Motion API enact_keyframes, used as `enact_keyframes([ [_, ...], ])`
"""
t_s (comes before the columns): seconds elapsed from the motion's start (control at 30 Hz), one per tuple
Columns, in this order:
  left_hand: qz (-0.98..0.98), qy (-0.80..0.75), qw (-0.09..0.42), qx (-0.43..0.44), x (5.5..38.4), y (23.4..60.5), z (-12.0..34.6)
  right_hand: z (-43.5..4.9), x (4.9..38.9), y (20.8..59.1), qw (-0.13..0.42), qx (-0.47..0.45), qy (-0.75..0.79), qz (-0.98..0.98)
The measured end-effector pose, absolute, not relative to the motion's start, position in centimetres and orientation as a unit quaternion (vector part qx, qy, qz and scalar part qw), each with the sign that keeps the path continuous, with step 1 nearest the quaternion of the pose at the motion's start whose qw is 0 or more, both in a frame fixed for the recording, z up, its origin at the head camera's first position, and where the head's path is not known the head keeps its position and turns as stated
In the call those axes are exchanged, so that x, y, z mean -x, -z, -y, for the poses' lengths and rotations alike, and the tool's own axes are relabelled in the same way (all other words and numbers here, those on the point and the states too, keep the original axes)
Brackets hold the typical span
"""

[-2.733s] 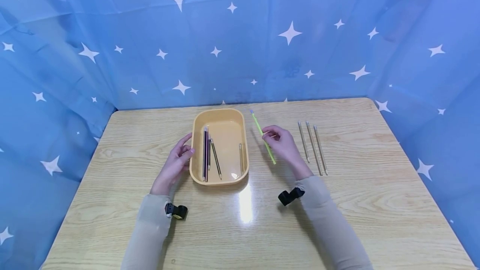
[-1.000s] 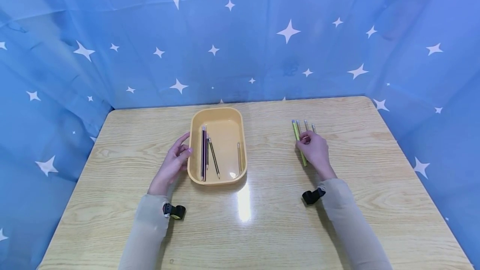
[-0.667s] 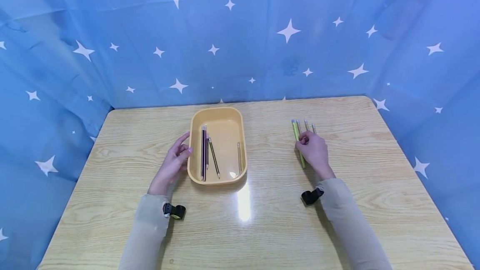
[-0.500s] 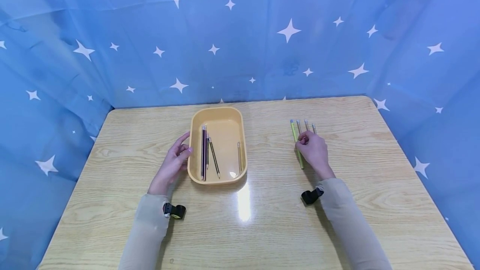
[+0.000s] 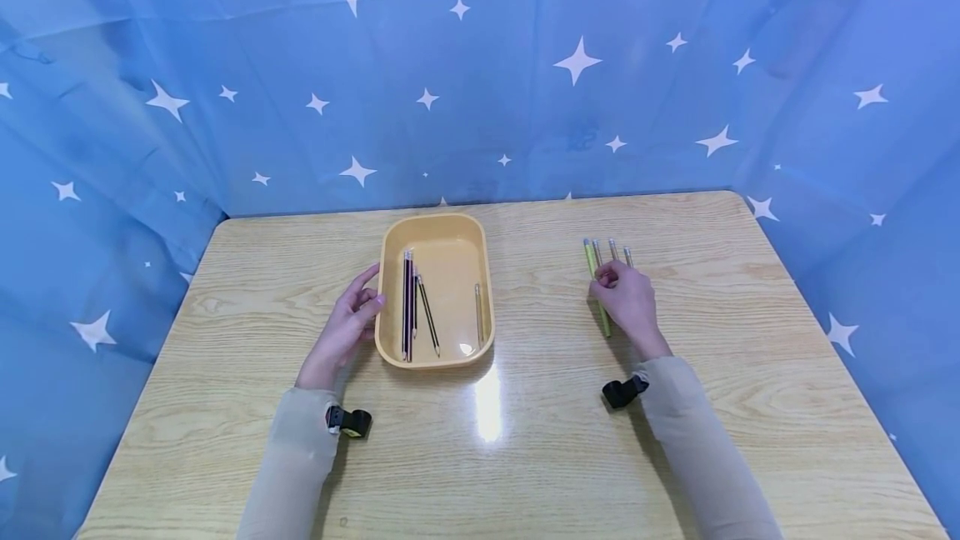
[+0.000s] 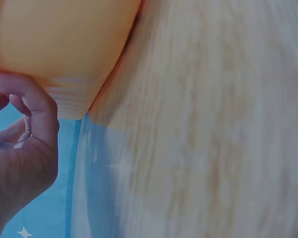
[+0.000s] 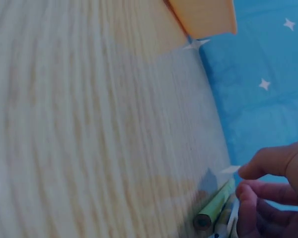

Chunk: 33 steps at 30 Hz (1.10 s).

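Note:
My left hand grips the left rim of a shallow orange-yellow tray, its thumb on the edge. In the left wrist view the fingers meet the wall of the tray. My right hand is low over a lime-green pencil lying on the table. In the right wrist view the thumb and forefinger tips stand slightly apart, beside the green pencil, with nothing visible between them. Several gold pencils lie right of it, mostly hidden by my right hand.
Inside the tray several dark striped pencils lie at the left and a gold pencil at the right. The wooden table reaches back to a blue star-printed curtain. Both wrists wear small black cameras.
My right hand has carried the lime-green pencil rightward from beside the tray to the gold pencils and lowered it. The pencil has since shifted slightly. My left hand keeps its hold.

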<state>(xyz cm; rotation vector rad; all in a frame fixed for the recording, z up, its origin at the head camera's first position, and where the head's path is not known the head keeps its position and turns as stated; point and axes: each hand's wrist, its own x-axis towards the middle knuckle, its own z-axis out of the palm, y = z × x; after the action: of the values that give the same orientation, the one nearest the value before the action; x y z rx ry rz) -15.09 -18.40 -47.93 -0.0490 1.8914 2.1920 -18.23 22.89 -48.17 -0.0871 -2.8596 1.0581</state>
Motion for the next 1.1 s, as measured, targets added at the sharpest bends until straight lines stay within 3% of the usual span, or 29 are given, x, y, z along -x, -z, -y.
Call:
enact_keyframes([
  [1.1, -0.649, -0.749, 0.134, 0.021, 15.1, 47.5, 18.4, -17.2, 17.6, 46.0, 0.0, -0.08, -0.459, 0.885],
])
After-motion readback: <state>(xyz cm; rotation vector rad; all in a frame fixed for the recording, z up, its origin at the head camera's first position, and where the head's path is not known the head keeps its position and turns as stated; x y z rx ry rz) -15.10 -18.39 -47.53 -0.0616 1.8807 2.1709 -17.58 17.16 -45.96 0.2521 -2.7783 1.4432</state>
